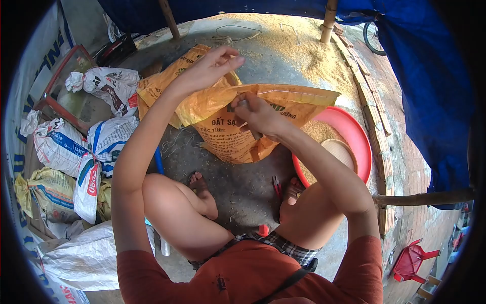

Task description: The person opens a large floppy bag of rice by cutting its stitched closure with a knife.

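Note:
A printed orange woven sack [228, 134] stands before me, its stitched top edge stretched out to the right. My right hand [259, 117] is closed at that edge, fingers curled on the sack. A short grey piece, perhaps a tool, shows at both sides of this fist; its kind is hidden. My left hand [215, 66] is raised above the sack's left part, with bent fingers somewhat apart and nothing visible in them. Behind it lies more orange sacking [190, 58]. Red-handled pliers [277, 187] lie on the floor beside my right foot.
At right, a red basin [362, 147] holds grain and a round woven sieve [340, 154]. Loose grain [309, 48] spreads behind, along a brick edge [372, 109]. Filled white sacks [58, 144] crowd the left. A blue tarp [425, 91] hangs right; a red stool [412, 261] lies beyond.

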A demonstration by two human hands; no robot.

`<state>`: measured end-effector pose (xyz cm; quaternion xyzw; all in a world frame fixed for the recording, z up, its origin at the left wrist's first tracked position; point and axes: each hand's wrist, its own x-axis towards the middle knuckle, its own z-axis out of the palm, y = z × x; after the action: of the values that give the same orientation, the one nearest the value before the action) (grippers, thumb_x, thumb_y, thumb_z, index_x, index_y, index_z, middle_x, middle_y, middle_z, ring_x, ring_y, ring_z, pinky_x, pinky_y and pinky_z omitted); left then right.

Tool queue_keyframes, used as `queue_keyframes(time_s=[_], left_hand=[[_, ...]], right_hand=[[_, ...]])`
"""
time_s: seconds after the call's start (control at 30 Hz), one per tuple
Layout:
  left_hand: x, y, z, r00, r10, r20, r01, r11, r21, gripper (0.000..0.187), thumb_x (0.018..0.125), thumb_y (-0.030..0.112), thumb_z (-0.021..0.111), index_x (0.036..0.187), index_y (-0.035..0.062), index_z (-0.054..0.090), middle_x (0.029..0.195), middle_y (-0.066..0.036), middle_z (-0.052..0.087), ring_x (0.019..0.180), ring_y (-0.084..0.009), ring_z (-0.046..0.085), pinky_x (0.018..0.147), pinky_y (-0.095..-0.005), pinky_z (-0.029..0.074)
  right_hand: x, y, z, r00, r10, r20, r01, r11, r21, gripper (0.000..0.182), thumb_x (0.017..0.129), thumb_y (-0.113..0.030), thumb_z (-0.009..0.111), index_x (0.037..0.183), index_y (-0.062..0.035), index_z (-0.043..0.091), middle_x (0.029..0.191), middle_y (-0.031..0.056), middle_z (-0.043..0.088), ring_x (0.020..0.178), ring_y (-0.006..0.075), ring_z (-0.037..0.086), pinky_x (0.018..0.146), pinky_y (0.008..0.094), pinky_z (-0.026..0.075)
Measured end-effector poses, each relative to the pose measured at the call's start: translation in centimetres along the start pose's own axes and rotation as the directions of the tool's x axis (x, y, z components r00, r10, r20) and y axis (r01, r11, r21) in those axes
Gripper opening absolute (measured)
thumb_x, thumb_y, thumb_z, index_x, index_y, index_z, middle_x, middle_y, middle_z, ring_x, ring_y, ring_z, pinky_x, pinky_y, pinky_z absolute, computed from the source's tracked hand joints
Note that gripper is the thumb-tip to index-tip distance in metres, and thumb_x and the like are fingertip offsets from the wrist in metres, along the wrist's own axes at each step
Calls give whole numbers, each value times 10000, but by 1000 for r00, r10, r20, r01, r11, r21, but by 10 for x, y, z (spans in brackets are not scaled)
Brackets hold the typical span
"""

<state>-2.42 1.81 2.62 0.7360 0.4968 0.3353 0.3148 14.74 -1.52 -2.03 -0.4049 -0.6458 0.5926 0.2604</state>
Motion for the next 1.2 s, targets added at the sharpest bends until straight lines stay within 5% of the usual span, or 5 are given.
queue_keyframes(time_s=[0.23,0.47,0.67,0.87,1.2], left_hand=[[9,-17,-1,880,-179,439,299,929,-220,811,847,721,259,1138,41,593,921,-72,606,844,-122,517,749,-268,417],[14,-32,-19,832,-350,431,375,926,27,772,868,689,281,999,23,650,803,-37,606,754,-129,542,704,-274,417],[9,-19,11,965,-160,207,236,873,-426,743,890,661,252,1056,56,650,916,-37,634,892,-139,565,783,-265,408],[23,-28,6,827,-224,516,349,924,-158,762,894,661,226,1023,47,658,862,-23,620,806,-102,536,741,-234,397],[14,-43,-32,962,-58,269,99,984,-145,251,877,257,601,894,15,667,796,-15,628,767,-77,560,717,-205,436]], right_hand=[[1,5,0,978,110,176,-142,973,181,103,877,-72,537,973,-58,503,798,34,543,698,100,555,518,227,442],[6,18,-4,990,1,139,-23,988,154,121,889,-101,536,996,-66,490,781,52,573,683,95,528,623,221,444],[7,24,0,981,3,195,-23,995,100,102,883,-96,541,976,-74,507,767,40,563,700,87,528,550,206,421],[-4,7,-5,987,53,152,-65,995,79,107,833,-42,575,931,-62,536,746,20,549,681,88,560,571,214,422],[1,15,-10,986,45,162,-92,949,300,111,876,-22,514,971,-76,494,751,30,545,659,98,533,597,227,454]])
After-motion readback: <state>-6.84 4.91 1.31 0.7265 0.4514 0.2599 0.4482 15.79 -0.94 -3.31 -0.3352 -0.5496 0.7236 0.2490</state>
